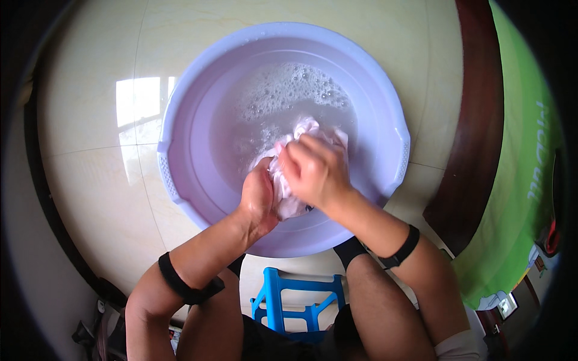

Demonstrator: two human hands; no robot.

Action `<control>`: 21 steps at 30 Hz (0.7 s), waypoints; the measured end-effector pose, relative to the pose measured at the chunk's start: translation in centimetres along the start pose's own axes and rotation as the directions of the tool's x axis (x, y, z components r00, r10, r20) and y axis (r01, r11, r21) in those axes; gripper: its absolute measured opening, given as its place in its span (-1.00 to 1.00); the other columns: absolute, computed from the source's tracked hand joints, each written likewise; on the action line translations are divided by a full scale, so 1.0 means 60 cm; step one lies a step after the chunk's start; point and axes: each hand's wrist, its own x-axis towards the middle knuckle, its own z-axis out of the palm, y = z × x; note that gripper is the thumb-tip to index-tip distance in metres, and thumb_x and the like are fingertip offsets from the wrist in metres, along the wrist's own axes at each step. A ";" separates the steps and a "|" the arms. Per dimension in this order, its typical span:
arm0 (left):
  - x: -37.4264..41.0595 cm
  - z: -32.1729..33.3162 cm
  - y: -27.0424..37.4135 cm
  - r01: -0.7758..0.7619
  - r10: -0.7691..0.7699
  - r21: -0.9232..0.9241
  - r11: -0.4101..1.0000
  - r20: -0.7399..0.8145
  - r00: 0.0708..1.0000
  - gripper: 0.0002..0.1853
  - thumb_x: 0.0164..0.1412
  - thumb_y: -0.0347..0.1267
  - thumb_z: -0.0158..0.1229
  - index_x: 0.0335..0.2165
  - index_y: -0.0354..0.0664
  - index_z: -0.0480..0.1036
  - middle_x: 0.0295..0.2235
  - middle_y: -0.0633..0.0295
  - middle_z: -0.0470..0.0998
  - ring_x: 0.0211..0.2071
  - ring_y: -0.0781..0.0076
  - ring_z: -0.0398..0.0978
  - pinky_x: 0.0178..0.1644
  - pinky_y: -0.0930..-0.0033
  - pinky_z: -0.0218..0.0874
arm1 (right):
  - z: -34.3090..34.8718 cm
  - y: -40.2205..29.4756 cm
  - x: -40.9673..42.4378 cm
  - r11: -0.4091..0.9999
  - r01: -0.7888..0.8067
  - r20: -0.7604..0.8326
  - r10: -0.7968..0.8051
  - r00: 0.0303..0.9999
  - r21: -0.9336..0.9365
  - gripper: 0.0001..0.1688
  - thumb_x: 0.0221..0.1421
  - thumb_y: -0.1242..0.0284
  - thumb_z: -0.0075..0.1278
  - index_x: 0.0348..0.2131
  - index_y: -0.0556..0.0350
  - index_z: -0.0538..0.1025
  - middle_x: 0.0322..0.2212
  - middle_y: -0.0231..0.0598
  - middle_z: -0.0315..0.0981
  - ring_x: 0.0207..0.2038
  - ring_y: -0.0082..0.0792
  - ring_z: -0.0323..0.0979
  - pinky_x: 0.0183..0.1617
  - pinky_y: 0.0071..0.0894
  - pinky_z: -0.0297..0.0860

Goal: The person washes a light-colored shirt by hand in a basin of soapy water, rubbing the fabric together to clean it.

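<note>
A lavender plastic basin (198,90) stands on the floor in front of me, holding cloudy water (226,131) with suds (293,88) towards its far side. Over the near half of the water is a wet, crumpled pale pink cloth (286,203). My left hand (258,192) grips it from the left, with the thumb along the folds. My right hand (316,169), slightly blurred, is closed on the bunched cloth from above and to the right. The fingertips of both hands are partly hidden by fabric.
Between my legs shows a blue plastic stool (273,298). Glossy cream floor tiles (90,180) surround the basin. To the right run a dark reddish-brown wooden edge (474,135) and a green printed surface (519,180) bearing writing. Dark items (106,325) lie at the lower left.
</note>
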 end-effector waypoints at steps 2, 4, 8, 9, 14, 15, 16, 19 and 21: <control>0.007 -0.007 -0.003 0.005 -0.005 -0.010 1.000 -0.007 1.000 -0.43 0.46 0.05 -0.35 0.02 -0.08 0.44 -0.04 0.14 0.57 -0.03 0.13 0.57 0.11 -0.01 0.39 | 0.005 0.012 0.000 0.997 -0.061 -0.007 0.060 0.998 -0.040 -0.66 0.12 0.36 0.22 -0.63 0.00 0.45 -0.62 -0.30 0.31 -0.61 -0.21 0.42 -0.56 -0.19 0.35; 0.003 -0.005 -0.001 0.026 -0.026 -0.010 1.000 0.007 1.000 -0.46 0.46 0.01 -0.29 0.09 -0.09 0.41 0.01 0.13 0.56 0.03 0.15 0.55 0.15 0.06 0.38 | -0.004 -0.011 0.001 0.999 -0.031 -0.014 0.031 0.999 -0.032 -0.63 0.14 0.38 0.22 -0.64 0.03 0.43 -0.63 -0.26 0.31 -0.62 -0.16 0.38 -0.57 -0.20 0.32; 0.016 -0.055 -0.029 -0.374 0.285 0.117 0.920 0.456 0.843 -0.52 0.43 -0.15 -0.13 0.16 -0.16 0.35 0.04 0.12 0.52 0.08 0.29 0.50 0.20 0.22 0.33 | -0.034 -0.102 -0.022 0.941 0.255 0.003 -0.262 0.965 0.223 -0.64 -0.02 0.33 0.30 -0.67 -0.03 0.44 -0.65 -0.40 0.27 -0.60 -0.39 0.38 -0.56 -0.33 0.32; -0.011 -0.030 -0.022 -0.519 0.376 0.481 0.706 0.366 0.851 -0.53 0.41 -0.19 -0.08 0.17 -0.18 0.34 0.04 0.12 0.52 0.09 0.33 0.49 0.21 0.27 0.31 | -0.037 -0.112 -0.032 0.920 0.287 0.019 -0.303 0.953 0.266 -0.64 -0.06 0.33 0.31 -0.69 -0.04 0.43 -0.65 -0.42 0.27 -0.59 -0.43 0.38 -0.55 -0.37 0.32; 0.014 -0.021 -0.018 -0.179 0.181 -0.035 0.983 0.065 0.981 -0.65 0.46 -0.18 -0.16 -0.03 -0.11 0.45 -0.22 0.22 0.55 -0.19 0.35 0.54 -0.01 0.31 0.40 | -0.008 -0.034 -0.021 0.933 0.304 -0.095 -0.290 0.952 0.194 -0.70 -0.13 0.46 0.24 -0.71 -0.01 0.39 -0.65 -0.37 0.24 -0.61 -0.35 0.35 -0.56 -0.37 0.31; 0.005 -0.008 -0.010 -0.157 0.157 -0.022 0.987 0.017 0.987 -0.64 0.46 -0.17 -0.18 -0.05 -0.11 0.45 -0.21 0.22 0.55 -0.18 0.34 0.55 -0.02 0.28 0.41 | -0.006 -0.025 -0.013 0.951 0.261 -0.124 -0.242 0.962 0.167 -0.70 -0.11 0.48 0.23 -0.70 0.01 0.38 -0.64 -0.33 0.26 -0.61 -0.28 0.35 -0.57 -0.30 0.30; 0.002 0.000 -0.003 -0.134 0.134 -0.009 0.991 -0.031 0.991 -0.63 0.45 -0.16 -0.20 -0.06 -0.12 0.45 -0.20 0.21 0.56 -0.17 0.33 0.55 -0.03 0.24 0.43 | -0.005 -0.011 -0.008 0.971 0.208 -0.111 -0.196 0.974 0.114 -0.69 -0.08 0.49 0.22 -0.69 0.03 0.38 -0.63 -0.31 0.28 -0.61 -0.24 0.36 -0.57 -0.25 0.30; 0.005 0.006 0.001 -0.140 0.143 0.042 0.989 -0.069 0.987 -0.61 0.44 -0.14 -0.22 -0.08 -0.10 0.46 -0.16 0.21 0.56 -0.12 0.29 0.56 -0.03 0.13 0.44 | -0.001 0.028 0.000 0.997 0.074 -0.109 -0.075 0.991 -0.009 -0.68 0.01 0.50 0.20 -0.67 0.05 0.38 -0.62 -0.27 0.31 -0.61 -0.16 0.38 -0.56 -0.18 0.31; 0.016 0.000 -0.001 -0.138 0.140 0.038 0.990 -0.051 0.989 -0.58 0.45 -0.12 -0.25 -0.05 -0.09 0.45 -0.11 0.19 0.56 -0.08 0.28 0.55 0.03 0.13 0.41 | -0.001 0.027 0.001 1.000 0.023 -0.116 -0.023 0.993 0.002 -0.68 0.04 0.49 0.20 -0.66 0.06 0.38 -0.62 -0.27 0.32 -0.61 -0.15 0.38 -0.55 -0.17 0.31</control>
